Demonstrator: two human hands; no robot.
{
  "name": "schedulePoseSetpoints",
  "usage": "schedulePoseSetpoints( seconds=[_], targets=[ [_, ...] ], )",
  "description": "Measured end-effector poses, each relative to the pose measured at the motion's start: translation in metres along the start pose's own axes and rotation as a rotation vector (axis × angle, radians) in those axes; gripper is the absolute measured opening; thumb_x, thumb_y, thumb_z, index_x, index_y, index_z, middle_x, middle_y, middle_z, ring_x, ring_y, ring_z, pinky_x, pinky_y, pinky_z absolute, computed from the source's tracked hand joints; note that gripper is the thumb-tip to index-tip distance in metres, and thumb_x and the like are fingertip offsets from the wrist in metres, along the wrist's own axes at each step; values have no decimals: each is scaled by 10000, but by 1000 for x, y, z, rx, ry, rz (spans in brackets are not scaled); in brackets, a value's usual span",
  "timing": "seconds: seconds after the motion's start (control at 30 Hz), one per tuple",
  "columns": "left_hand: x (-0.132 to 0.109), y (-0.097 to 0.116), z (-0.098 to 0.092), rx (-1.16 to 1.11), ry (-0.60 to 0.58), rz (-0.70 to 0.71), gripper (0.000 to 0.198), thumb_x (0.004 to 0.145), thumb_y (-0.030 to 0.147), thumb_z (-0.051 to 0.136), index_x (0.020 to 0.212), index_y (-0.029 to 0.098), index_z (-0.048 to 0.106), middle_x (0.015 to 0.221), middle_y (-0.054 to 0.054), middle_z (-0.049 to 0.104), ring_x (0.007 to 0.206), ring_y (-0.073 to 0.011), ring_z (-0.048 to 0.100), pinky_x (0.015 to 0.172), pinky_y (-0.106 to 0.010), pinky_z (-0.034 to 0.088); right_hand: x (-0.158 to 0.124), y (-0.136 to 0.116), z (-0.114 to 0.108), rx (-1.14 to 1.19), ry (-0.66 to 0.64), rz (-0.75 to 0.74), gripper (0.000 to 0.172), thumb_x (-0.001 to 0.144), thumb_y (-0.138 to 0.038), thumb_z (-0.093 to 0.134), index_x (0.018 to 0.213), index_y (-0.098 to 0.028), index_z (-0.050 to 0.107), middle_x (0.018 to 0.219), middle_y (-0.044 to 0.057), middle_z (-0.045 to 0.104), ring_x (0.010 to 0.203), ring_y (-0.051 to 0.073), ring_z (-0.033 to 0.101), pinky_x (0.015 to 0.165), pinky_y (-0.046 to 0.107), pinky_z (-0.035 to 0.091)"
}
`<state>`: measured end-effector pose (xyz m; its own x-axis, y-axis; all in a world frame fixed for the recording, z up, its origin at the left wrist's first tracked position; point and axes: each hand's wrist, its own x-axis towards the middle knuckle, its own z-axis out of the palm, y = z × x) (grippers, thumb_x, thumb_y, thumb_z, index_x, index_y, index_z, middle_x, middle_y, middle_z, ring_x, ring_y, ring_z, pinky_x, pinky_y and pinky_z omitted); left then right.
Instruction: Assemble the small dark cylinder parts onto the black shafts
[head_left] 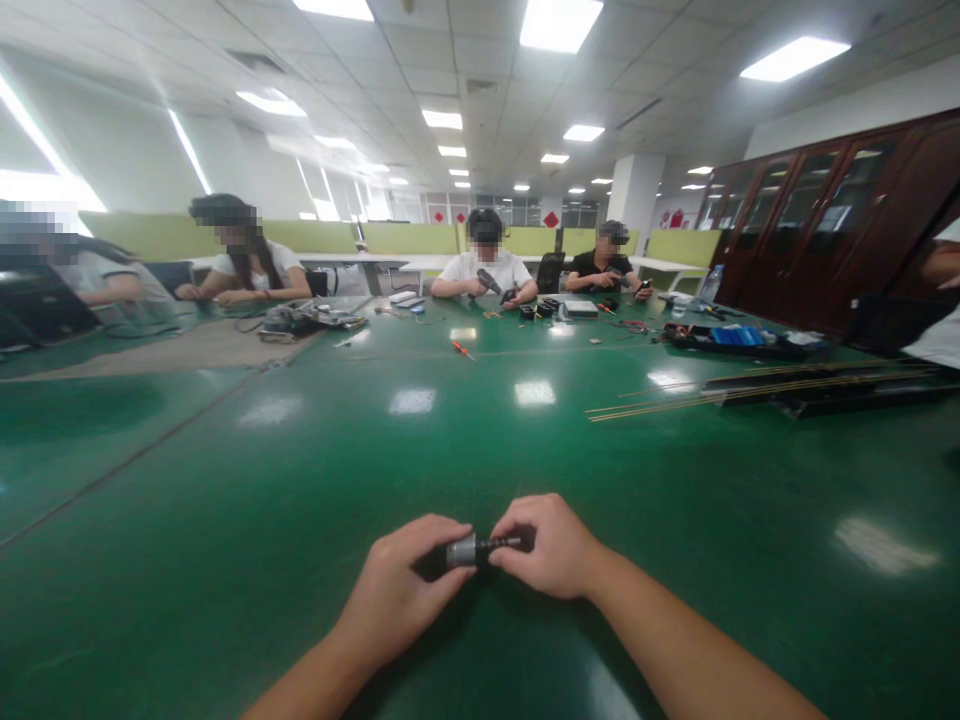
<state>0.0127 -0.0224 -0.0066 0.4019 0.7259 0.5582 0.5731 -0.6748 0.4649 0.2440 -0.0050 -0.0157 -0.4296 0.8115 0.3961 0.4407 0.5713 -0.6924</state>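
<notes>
Low over the green table (pixel 315 470), near its front edge, my two hands meet around a small grey and black cylindrical part (pixel 466 550). My left hand (pixel 401 590) is closed around its left, thicker end. My right hand (pixel 551 545) pinches the thin dark shaft end (pixel 501 544) sticking out to the right. The fingers hide most of the part, so I cannot tell exactly what it is.
Several other people sit along the far side with tools and small parts in front of them. A red-handled screwdriver (pixel 463 350) lies mid-table. Long thin rods and black rails (pixel 787 388) lie at the right. Dark wooden cabinets (pixel 825 220) stand beyond.
</notes>
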Motion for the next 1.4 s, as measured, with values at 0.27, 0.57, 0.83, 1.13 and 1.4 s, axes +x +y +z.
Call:
schedulePoseSetpoints(
  seconds=[0.27,0.57,0.83,1.13,1.4],
  targets=[
    [0,1,-1,15,-3,-4,199,807,270,731,1001,228,731,935,-46,759,830,-191,730,761,-272,599,0,-2,-2,-8,-5,7,95,753,-266,748,823,-202,761,766,12,710,695,152,632,649,248,445],
    [1,2,-1,4,-1,-17,198,802,257,742,998,235,730,933,-33,758,831,-180,727,760,-257,591,-1,0,-1,-11,0,-2,86,755,-258,745,818,-200,756,750,10,702,670,145,619,625,243,434],
    [1,1,-2,1,0,-18,203,804,247,740,1006,237,726,941,-26,757,837,-172,724,766,-252,584,0,-1,-2,-2,8,2,83,757,-252,742,816,-196,756,748,12,703,679,147,625,639,244,438],
    [1,1,-3,3,5,-27,193,805,259,742,997,244,728,939,-22,757,836,-177,725,770,-259,585,0,-3,-3,-9,9,-1,78,761,-247,743,821,-198,756,756,12,707,680,149,631,644,247,451],
    [-1,-1,-3,-1,7,-31,209,794,253,751,1001,243,731,944,-27,759,839,-182,728,769,-262,589,0,-2,-4,0,15,10,75,753,-248,748,810,-199,755,746,12,702,675,149,628,644,248,452]
  ],
)
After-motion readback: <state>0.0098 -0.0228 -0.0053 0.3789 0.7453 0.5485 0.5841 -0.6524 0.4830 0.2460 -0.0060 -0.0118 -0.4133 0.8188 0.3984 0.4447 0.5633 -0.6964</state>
